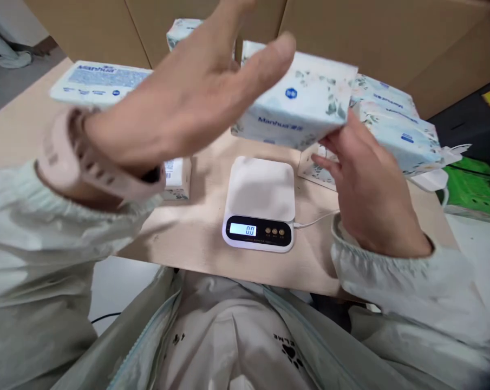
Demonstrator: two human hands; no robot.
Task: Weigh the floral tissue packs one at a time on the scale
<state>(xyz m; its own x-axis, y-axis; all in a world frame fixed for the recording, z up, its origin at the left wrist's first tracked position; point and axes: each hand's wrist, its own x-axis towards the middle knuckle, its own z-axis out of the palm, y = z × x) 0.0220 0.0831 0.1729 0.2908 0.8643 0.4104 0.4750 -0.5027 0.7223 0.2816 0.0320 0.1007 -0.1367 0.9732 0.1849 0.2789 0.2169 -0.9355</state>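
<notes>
A pack of tissues (309, 97), white and pale blue with a floral print, is raised above the table. My right hand (368, 173) grips its lower right corner, fingertips under the edge. In front of the pack's left side, my left hand (196, 92) is stretched out with the thumb apart from the fingers. Whether its thumb touches the pack I cannot tell. Below the held pack lies a white digital scale (261, 189), its plate bare and its display reading 0.0.
More tissue packs lie at the left (102, 78), at the back (183, 26) and stacked at the right (403, 132). Cardboard boxes (370, 32) stand along the table's far side. A white cable (315, 221) runs right from the scale. A green crate (476, 187) is beyond the table's right edge.
</notes>
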